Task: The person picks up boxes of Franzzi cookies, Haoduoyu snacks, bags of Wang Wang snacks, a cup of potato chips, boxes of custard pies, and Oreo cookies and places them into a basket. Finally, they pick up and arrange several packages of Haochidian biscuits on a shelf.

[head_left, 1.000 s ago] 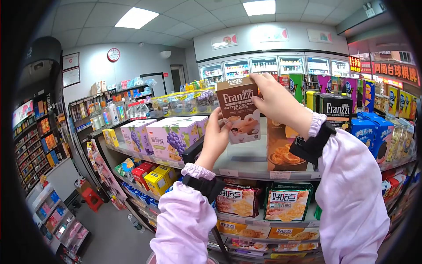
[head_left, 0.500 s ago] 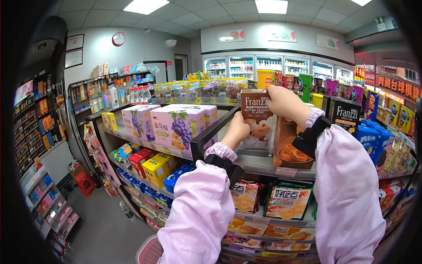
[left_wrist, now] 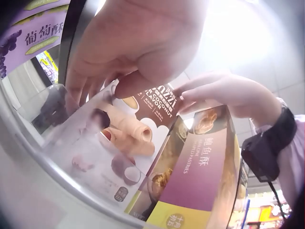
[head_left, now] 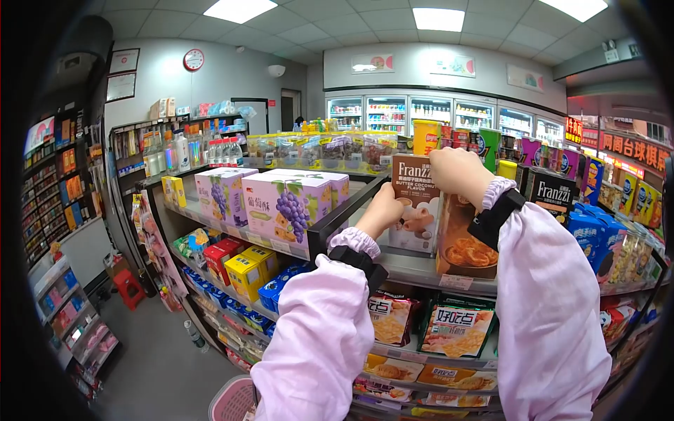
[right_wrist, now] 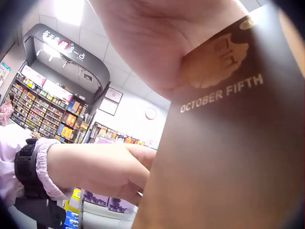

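A brown and cream Franzzi butter coconut box [head_left: 417, 223] stands upright at the front of the top shelf. My left hand [head_left: 382, 209] holds its left side, the thumb lying across the printed front in the left wrist view. At the upper right corner, my right hand [head_left: 462, 170] grips the box, with its fingertips by the top edge. Close against the box's right side is a taller-looking pastry box [left_wrist: 198, 169], purple and yellow on one side. Its dark side panel [right_wrist: 228, 148] fills much of the right wrist view.
Grape pastry boxes [head_left: 288, 207] sit left of a dark shelf divider [head_left: 344, 223]. To the right are a black Franzzi box [head_left: 552, 191] and blue packs [head_left: 588, 230]. Biscuit bags [head_left: 458, 328] fill the shelf below. A pink basket [head_left: 232, 400] is low at the front.
Both hands have brought the Franzzi box down from above the shelf, where it was tilted, to upright beside the pastry box. The view has also shifted. Over the last half second the hands moved little.
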A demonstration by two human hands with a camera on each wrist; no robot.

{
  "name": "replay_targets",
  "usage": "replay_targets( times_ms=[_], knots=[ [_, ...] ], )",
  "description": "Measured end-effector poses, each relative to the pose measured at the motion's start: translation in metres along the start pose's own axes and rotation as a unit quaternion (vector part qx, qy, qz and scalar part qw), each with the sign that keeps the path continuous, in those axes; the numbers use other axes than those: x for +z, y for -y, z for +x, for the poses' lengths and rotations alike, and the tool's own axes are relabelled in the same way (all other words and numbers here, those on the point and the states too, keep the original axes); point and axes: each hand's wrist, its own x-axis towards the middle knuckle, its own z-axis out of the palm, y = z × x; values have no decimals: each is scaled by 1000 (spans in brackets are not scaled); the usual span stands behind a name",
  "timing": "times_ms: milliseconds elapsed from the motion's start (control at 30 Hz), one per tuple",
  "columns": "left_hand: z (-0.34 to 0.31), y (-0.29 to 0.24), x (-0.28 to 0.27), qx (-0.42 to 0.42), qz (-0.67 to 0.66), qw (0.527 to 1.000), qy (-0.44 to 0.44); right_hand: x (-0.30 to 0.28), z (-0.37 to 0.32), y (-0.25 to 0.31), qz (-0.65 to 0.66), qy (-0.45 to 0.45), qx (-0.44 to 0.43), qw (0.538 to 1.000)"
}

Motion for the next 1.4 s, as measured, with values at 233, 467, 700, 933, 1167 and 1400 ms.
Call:
replay_targets(
  times_ms=[233,467,700,933,1167,1400],
  knots=[
    [-1,0,-2,11,-11,1000,-3,2,2,-1,-4,9,-24,1000],
    [-16,-20,-6,42,51,997,-33,1,4,2,15,25,-17,999],
    [-20,-21,-8,15,2,1000,9,-4,2,8,-9,33,-13,999],
    [-36,-37,-9,63,113,989,-65,-13,-9,1,32,-13,-54,998],
    [-41,-40,-4,30,70,996,-40,-5,-3,4,34,34,-63,997],
    [-1,-11,10,16,170,982,82,13,7,1,43,-86,-46,994]
  ],
)
